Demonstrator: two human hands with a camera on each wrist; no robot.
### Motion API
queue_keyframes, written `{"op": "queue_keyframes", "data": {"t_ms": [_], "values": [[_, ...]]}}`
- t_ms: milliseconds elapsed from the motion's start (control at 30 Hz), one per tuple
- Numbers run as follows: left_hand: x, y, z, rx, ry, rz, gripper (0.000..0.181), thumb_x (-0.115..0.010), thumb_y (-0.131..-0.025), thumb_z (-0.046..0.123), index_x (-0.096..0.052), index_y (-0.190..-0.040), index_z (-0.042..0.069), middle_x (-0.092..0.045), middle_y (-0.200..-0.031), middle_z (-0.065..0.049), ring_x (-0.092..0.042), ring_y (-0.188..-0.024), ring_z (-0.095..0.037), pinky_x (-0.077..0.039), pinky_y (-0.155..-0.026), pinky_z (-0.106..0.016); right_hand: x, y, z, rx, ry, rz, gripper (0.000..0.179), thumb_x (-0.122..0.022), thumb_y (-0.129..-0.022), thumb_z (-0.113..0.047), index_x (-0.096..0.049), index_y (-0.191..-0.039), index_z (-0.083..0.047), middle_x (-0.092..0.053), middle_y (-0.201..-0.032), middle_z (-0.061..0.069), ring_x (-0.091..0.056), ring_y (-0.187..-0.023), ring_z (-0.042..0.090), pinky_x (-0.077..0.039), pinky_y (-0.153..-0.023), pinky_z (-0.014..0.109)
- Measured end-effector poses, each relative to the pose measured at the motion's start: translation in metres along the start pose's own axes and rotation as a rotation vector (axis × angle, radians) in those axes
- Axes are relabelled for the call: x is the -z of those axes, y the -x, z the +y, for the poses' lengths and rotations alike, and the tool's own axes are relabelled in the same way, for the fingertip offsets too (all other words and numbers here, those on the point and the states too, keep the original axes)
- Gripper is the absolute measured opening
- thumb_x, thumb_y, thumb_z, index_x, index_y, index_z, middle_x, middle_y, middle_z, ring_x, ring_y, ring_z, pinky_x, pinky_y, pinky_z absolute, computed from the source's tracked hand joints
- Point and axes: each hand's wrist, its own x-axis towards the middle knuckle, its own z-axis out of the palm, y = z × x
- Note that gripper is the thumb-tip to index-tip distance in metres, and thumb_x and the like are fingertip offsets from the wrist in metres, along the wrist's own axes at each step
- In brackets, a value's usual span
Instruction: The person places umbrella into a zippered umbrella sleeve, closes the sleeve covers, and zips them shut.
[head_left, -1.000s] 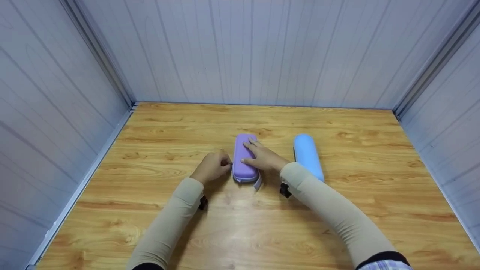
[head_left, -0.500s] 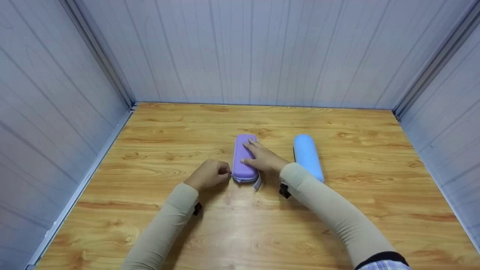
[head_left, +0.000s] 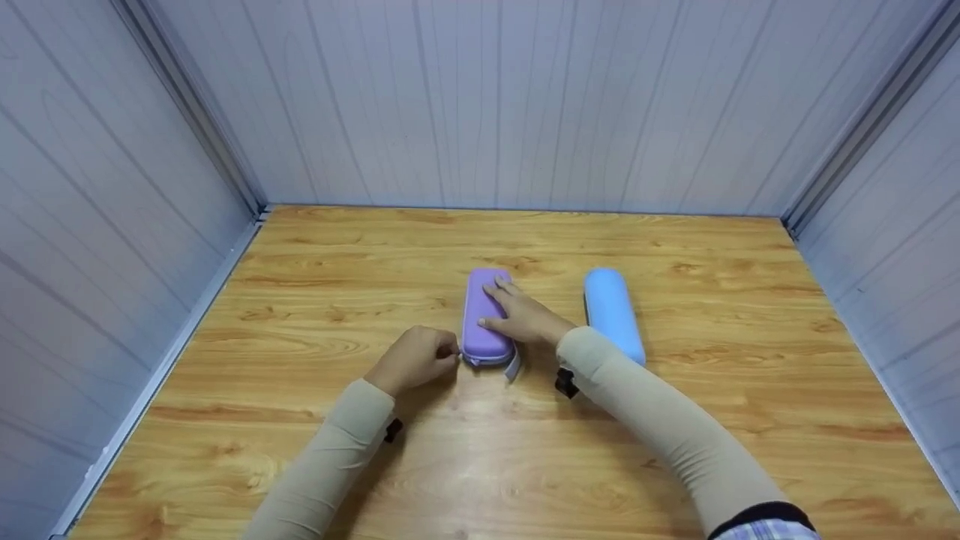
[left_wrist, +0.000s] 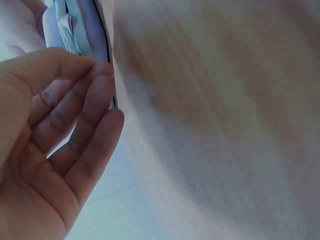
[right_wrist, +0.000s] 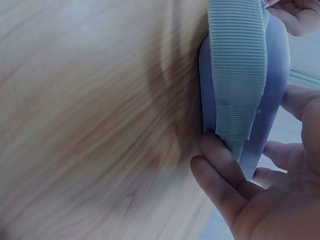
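A purple zip case [head_left: 484, 311] lies on the table, its lid down over the zip. My right hand [head_left: 521, 313] holds it in place, thumb and some fingers spread on the lid and others along the right side, as the right wrist view shows. At the near left corner, my left hand [head_left: 420, 356] pinches a small zip pull between thumb and index finger; the fingertips hide most of it. A zip slider [left_wrist: 65, 21] shows on the case's near end. A ribbed grey strap [right_wrist: 237, 65] runs along the right side.
A light blue case [head_left: 615, 311] lies right of the purple one, partly behind my right forearm. Pale panel walls [head_left: 480, 105] enclose the wooden table [head_left: 337, 255] at the back and both sides.
My left hand has moved toward me along the case's left side to the near corner, fingers still pinched. The right hand and both cases stay in place.
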Motion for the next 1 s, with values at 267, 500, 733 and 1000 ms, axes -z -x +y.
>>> {"op": "queue_keyframes", "data": {"t_ms": [267,500,733,1000], "values": [[-0.003,0.006,0.004,0.017,0.067,0.008,0.009,-0.069,-0.083,0.004,-0.069,-0.079,0.012,-0.061,-0.070,0.006,-0.053,-0.064,-0.008,-0.050,-0.060,-0.030,-0.001,0.001,0.000,-0.011,0.008,0.005,0.077,-0.058,-0.101,-0.044,-0.020,-0.161,-0.014,-0.004,-0.167,0.011,-0.010,-0.151,0.032,-0.016,-0.120,0.046],[-0.004,0.007,0.007,0.047,0.081,-0.002,0.003,-0.068,-0.085,0.011,-0.068,-0.082,0.012,-0.065,-0.074,0.005,-0.058,-0.067,-0.008,-0.054,-0.064,-0.029,-0.001,0.002,0.000,-0.006,-0.003,0.016,0.077,-0.057,-0.101,-0.043,-0.019,-0.161,-0.013,-0.004,-0.167,0.012,-0.012,-0.150,0.034,-0.016,-0.120,0.046],[-0.011,0.002,0.015,0.074,0.046,0.024,0.017,-0.077,-0.087,0.023,-0.066,-0.079,0.013,-0.062,-0.070,0.007,-0.054,-0.061,-0.007,-0.050,-0.058,-0.028,0.001,0.003,0.001,-0.009,0.001,0.024,0.078,-0.057,-0.101,-0.042,-0.018,-0.161,-0.012,-0.002,-0.167,0.012,-0.009,-0.151,0.032,-0.014,-0.120,0.046],[-0.015,-0.005,0.019,0.126,-0.014,0.063,0.032,-0.086,-0.080,0.032,-0.061,-0.070,0.014,-0.054,-0.064,0.008,-0.048,-0.056,-0.008,-0.043,-0.052,-0.027,0.001,0.003,0.001,-0.003,0.004,0.012,0.078,-0.056,-0.101,-0.044,-0.018,-0.161,-0.012,-0.002,-0.167,0.012,-0.007,-0.151,0.031,-0.013,-0.120,0.045]]}}
